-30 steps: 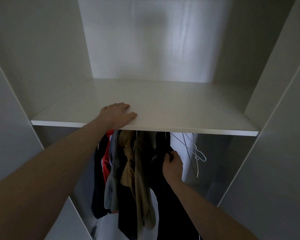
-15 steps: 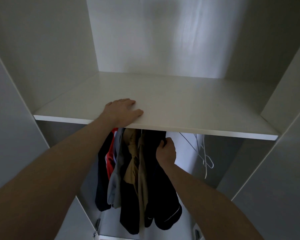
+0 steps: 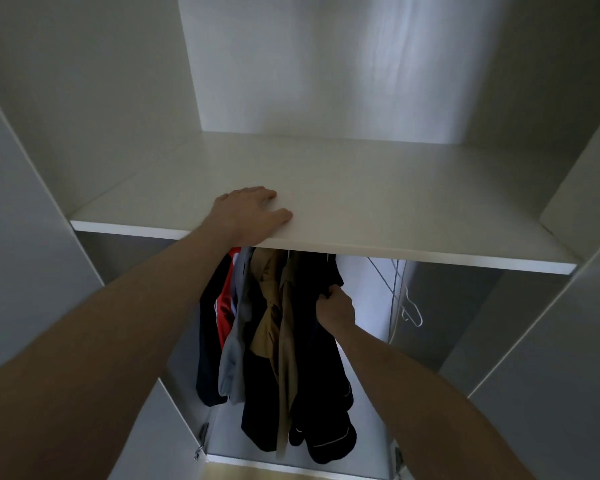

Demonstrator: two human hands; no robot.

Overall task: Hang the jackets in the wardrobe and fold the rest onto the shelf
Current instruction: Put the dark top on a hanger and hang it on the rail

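From the head camera, the left hand [image 3: 248, 216] lay flat, fingers [image 3: 262, 195] straight, on the white wardrobe shelf [image 3: 378, 202]. Below that shelf, the right hand [image 3: 336, 310] had its fingers curled, gripping the dark navy hanging jacket [image 3: 321, 393], beside a tan jacket [image 3: 274, 306].

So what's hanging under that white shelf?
Under the shelf: dark, red, grey and tan jackets, plus empty wire hangers. The right hand grips the dark one. The shelf hides the rail.
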